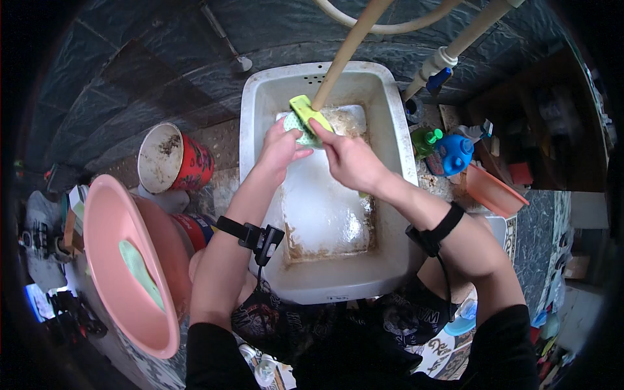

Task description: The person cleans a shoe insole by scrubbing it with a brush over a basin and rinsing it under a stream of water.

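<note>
My left hand (279, 152) grips a pale green insole (295, 127) with a dotted surface, over the far part of a white sink basin (247, 161). In my right hand (353, 158) is a yellow-green scrubbing brush (308, 116), laid across the insole; its bristles are hidden. A beige hose (348, 46) comes down from above, its lower end just behind the brush. Whitish, shiny water appears to cover the stained sink bottom (321, 209). Another pale green insole (141, 274) lies in the pink plastic basin (168, 336) at my left.
Left of the sink stands a red patterned bucket (197, 163), stained inside. On the right are a green pump bottle (423, 142), a blue jug (449, 155) and an orange-pink plastic basin (495, 192). A pipe with a blue-handled valve (438, 79) runs along the dark tiled wall (161, 63).
</note>
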Tool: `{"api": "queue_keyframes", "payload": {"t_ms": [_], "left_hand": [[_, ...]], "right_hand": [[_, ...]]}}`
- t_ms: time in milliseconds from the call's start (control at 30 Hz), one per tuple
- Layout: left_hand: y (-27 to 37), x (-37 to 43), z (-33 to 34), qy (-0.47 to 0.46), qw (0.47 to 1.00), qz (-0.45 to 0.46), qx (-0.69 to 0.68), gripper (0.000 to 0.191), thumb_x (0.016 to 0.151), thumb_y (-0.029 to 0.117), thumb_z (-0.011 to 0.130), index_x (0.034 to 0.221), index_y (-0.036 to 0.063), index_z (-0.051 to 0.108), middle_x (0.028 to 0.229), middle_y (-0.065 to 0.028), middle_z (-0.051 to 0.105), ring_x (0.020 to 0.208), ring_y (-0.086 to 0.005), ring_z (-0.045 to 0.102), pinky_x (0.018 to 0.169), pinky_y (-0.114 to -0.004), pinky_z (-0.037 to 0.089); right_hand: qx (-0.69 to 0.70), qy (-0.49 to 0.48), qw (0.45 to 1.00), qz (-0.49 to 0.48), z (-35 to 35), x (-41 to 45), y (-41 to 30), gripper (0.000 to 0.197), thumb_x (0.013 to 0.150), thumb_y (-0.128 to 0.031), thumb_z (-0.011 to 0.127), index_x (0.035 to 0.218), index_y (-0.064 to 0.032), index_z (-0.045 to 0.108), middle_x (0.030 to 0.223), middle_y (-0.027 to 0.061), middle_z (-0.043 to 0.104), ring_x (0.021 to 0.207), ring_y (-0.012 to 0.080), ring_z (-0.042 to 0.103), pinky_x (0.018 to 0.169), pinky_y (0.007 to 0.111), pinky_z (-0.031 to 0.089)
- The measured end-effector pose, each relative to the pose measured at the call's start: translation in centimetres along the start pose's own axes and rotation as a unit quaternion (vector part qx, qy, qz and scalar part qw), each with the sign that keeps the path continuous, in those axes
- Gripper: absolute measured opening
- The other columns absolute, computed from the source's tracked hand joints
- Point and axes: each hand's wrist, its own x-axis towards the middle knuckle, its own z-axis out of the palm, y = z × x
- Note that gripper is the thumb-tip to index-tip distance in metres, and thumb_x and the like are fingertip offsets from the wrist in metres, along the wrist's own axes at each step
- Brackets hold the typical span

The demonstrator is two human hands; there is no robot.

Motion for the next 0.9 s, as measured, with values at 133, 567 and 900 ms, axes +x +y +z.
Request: {"api": "queue_keyframes", "payload": {"t_ms": [133, 567, 900], "left_hand": [[-0.1, 0.4, -0.2, 0.019, 1.000, 0.005, -0.013, 0.043, 0.092, 0.002, 0.044, 0.135, 0.0047, 0.043, 0.119, -0.0116, 0.058, 0.099, -0.0238, 0.064, 0.081, -0.036, 0.058], [0.3, -0.3, 0.1, 0.020, 1.000, 0.011, -0.005, 0.040, 0.091, 0.001, 0.044, 0.131, 0.0023, 0.045, 0.118, -0.0126, 0.059, 0.098, -0.0249, 0.066, 0.083, -0.037, 0.058], [-0.4, 0.0, -0.1, 0.000, 1.000, 0.005, -0.020, 0.042, 0.090, 0.002, 0.044, 0.132, 0.0017, 0.044, 0.117, -0.0134, 0.058, 0.098, -0.0279, 0.065, 0.082, -0.036, 0.058]], "right_hand": [[0.012, 0.012, 0.998, 0.055, -0.5, 1.0, 1.0, 0.048, 0.093, -0.012, 0.044, 0.141, -0.0167, 0.045, 0.088, 0.0276, 0.065, 0.079, 0.0442, 0.064, 0.078, 0.051, 0.052], [0.020, -0.026, 0.990, 0.136, 0.0, 1.2, 2.0, 0.049, 0.093, -0.014, 0.041, 0.142, -0.0090, 0.042, 0.093, 0.0275, 0.065, 0.085, 0.0434, 0.064, 0.082, 0.048, 0.051], [0.044, -0.022, 0.993, 0.107, 0.5, 0.6, 1.3, 0.050, 0.093, -0.013, 0.041, 0.143, -0.0142, 0.041, 0.093, 0.0284, 0.065, 0.083, 0.0437, 0.064, 0.080, 0.048, 0.052]]}}
